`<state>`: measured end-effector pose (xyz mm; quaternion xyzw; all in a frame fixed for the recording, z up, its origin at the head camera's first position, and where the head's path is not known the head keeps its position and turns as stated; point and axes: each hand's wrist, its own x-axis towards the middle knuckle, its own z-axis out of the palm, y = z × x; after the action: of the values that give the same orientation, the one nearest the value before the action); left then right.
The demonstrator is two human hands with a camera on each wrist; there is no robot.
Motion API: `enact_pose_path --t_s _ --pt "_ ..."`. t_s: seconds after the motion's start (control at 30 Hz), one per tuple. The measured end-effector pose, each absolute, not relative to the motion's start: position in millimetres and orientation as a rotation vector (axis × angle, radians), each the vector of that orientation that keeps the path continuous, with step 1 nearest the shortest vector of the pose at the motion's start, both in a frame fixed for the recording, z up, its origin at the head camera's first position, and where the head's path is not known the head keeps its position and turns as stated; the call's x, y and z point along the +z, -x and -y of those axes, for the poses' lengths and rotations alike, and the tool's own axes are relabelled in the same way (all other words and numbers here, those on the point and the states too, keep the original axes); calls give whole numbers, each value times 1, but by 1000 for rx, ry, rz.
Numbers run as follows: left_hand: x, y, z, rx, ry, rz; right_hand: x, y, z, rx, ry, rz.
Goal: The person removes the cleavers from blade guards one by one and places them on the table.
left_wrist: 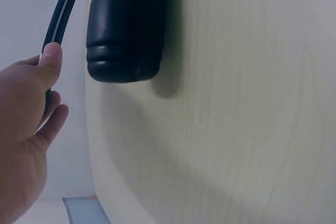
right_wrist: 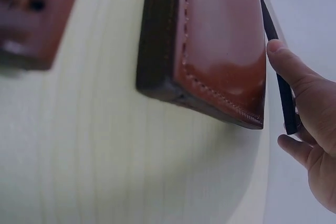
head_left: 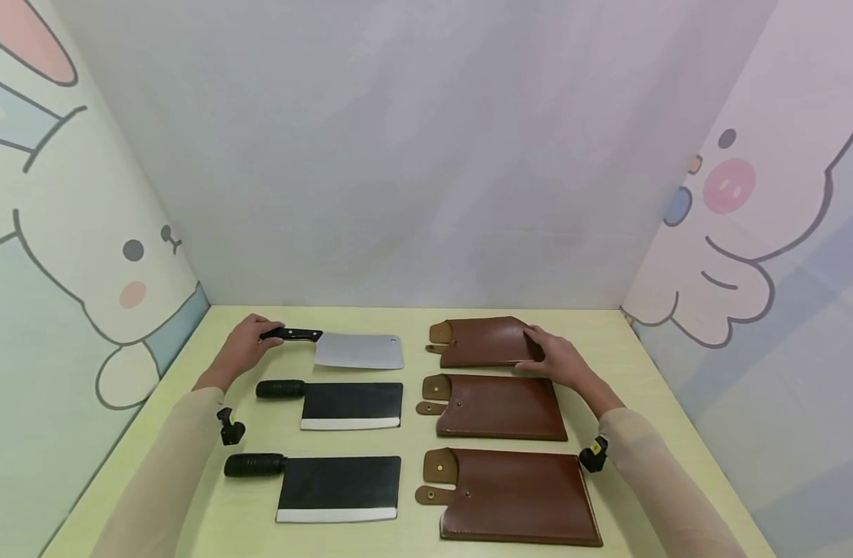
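Note:
At the far left of the table, my left hand (head_left: 248,341) grips the end of the black riveted handle of a silver cleaver (head_left: 359,351). Its blade points right, toward the sheaths. In the left wrist view, thumb and fingers close round that black handle (left_wrist: 63,11). Across from it, my right hand (head_left: 557,359) holds the right end of the farthest brown leather sheath (head_left: 478,342). The right wrist view shows the thumb on one face of this sheath (right_wrist: 285,100) and fingers behind it. The sheath's flap and strap are at its left end.
Two black-bladed cleavers, a middle one (head_left: 352,401) and a near one (head_left: 342,484), lie on the left with handles pointing left. Right of them lie a middle brown sheath (head_left: 503,407) and a larger near sheath (head_left: 524,496). A pale wall (head_left: 412,194) stands behind the table.

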<state>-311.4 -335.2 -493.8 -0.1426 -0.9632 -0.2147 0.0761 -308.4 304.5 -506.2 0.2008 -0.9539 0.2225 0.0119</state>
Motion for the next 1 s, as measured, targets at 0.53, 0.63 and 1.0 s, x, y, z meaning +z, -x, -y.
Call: enact_pose_path --t_s 0.53,0.63,1.0 --pt "-503 311 336 -698 305 2971 -508 310 -305 707 -605 3015" --pt "-507 312 338 -738 279 2985 -509 312 -305 713 -595 3025" --pt "-511 312 342 -807 204 3001 -510 314 -311 686 -597 3068"
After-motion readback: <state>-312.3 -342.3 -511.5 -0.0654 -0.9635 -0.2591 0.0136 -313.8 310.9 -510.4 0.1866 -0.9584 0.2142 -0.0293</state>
